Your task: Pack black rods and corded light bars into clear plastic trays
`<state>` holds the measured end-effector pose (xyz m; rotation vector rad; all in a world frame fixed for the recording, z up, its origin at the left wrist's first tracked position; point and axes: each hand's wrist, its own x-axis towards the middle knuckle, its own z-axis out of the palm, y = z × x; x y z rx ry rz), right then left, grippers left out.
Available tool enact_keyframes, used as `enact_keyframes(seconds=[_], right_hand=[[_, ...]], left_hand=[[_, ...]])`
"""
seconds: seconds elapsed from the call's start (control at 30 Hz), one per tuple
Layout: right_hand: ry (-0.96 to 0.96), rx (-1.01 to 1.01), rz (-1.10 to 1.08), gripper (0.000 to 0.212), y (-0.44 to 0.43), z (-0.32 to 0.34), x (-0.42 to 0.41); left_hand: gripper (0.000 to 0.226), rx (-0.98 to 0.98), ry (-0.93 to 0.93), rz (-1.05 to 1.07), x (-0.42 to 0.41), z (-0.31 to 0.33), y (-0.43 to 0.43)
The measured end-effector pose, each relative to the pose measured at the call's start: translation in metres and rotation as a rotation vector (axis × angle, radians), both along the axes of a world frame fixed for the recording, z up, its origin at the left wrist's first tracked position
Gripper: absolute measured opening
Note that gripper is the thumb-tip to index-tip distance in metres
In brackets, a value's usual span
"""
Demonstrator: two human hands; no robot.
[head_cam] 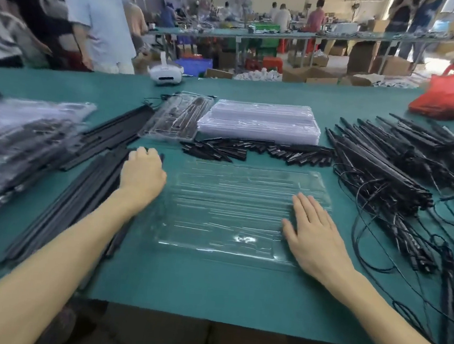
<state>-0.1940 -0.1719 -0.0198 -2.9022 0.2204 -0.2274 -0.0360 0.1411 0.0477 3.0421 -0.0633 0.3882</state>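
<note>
Tray (233, 205) clear glossy plastic; table cover (181, 286) matt green felt-like cloth; rods (79, 196) matt black

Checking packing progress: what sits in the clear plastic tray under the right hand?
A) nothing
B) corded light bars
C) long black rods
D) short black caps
A: the clear plastic tray beneath the flat right hand shows only empty moulded grooves.

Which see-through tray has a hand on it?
The single empty clear tray nearest the person: the right hand lies flat on its right end. The stack of empty trays behind it and the filled tray beside that stack are untouched.
</note>
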Motion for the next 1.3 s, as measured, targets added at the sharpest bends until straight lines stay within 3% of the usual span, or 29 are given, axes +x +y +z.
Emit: enact_keyframes(seconds=[0.17, 0.43, 0.63, 0.8, 1.03, 1.13, 1.3], right_hand=[[0.026, -0.025, -0.001, 0.066, 0.002, 0.003, 0.001], [0.015, -0.019, 0.004, 0.066, 0.001, 0.003, -0.001], [0.012, -0.003, 0.006, 0.066, -0.001, 0.003, 0.0], [0.013, -0.002, 0.005, 0.065, 0.001, 0.003, -0.001], [0.009, 0.012, 0.005, 0.065, 0.002, 0.004, -0.003], [0.006, 0.001, 0.007, 0.065, 0.002, 0.004, -0.003], [-0.005, -0.002, 0.006, 0.065, 0.003, 0.005, -0.003]], left_hand=[[0.035, 0.125, 0.127, 0.096, -0.008, -0.018, 0.016], [0.012, 0.158, 0.158, 0.069, -0.009, -0.014, 0.011], [0.031, -0.083, -0.007, -0.01, -0.013, 0.017, 0.001], [0.033, -0.648, -0.051, -0.208, -0.017, 0.057, -0.022], [0.012, -1.061, 0.263, -0.263, -0.031, 0.042, -0.064], [0.027, -1.102, 0.376, -0.275, -0.039, 0.028, -0.074], [0.024, -0.849, 0.385, -0.306, -0.047, 0.008, -0.086]])
